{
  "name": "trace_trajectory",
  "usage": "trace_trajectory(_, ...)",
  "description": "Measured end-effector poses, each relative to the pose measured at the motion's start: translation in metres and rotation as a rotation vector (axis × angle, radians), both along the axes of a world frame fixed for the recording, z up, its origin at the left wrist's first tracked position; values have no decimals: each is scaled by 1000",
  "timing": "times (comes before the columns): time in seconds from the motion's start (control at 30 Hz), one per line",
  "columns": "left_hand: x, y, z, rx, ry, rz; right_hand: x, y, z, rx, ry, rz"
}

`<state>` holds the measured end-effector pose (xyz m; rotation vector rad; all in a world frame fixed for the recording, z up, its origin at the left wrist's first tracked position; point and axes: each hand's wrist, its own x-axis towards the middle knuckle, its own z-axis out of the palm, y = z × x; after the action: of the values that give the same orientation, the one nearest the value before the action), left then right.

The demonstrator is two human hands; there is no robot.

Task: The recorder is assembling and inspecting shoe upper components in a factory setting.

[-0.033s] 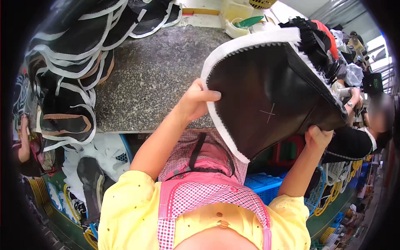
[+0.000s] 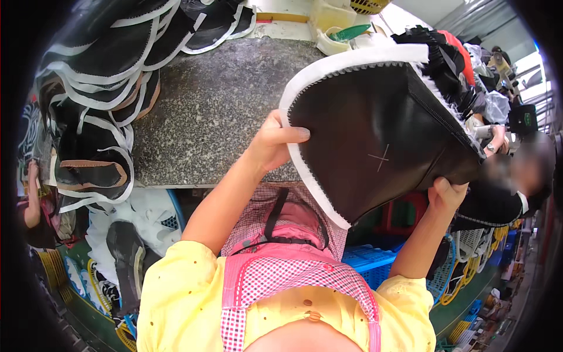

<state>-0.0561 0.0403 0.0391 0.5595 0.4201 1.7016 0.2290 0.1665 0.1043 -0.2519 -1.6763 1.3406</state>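
Observation:
Between both hands I hold up a black leather boot upper (image 2: 352, 141). White tape runs along its curved, toothed edge, a zip and pale fluffy lining show on its far right side, and a pale cross is drawn on the leather. My left hand (image 2: 277, 141) grips the taped left edge, thumb on the outer face and fingers hidden behind. At the lower right edge my right hand (image 2: 447, 192) is closed on the leather, thumb on top. The piece hangs tilted over the right end of a speckled stone slab (image 2: 205, 111).
Piled black uppers with white edging (image 2: 94, 141) cover the left. Behind the slab stand a pale tub (image 2: 333, 14) and a green-handled brush (image 2: 350, 32). A blue basket (image 2: 369, 258) sits below the slab's right end. Another person's arm (image 2: 498, 139) is at the right.
The boot upper has shifted very slightly, its top edge a little lower. Both hands keep their hold.

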Motion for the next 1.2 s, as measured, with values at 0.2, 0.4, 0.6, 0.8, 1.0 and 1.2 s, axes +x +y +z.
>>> trace_trajectory(0.2, 20, -13, 38, 37, 368, 342, 30, -3, -16, 12, 88, -86)
trace_trajectory(0.4, 34, -32, 63, 291, 475, 562, 45, 22, -37, -32, 148, 245)
trace_trajectory(0.6, 5, -17, 49, 84, 309, 225, 13, 4, -23, -66, 127, -42)
trace_trajectory(0.8, -21, -8, 83, -30, 1143, 475, -20, -13, 7, 142, -4, -132)
trace_trajectory(1.0, -9, 3, 71, -130, 927, 540, -36, -24, 6, 183, -33, -296)
trace_trajectory(1.2, -16, 11, 25, -20, 368, 268, -54, -33, 11, 110, -94, -394)
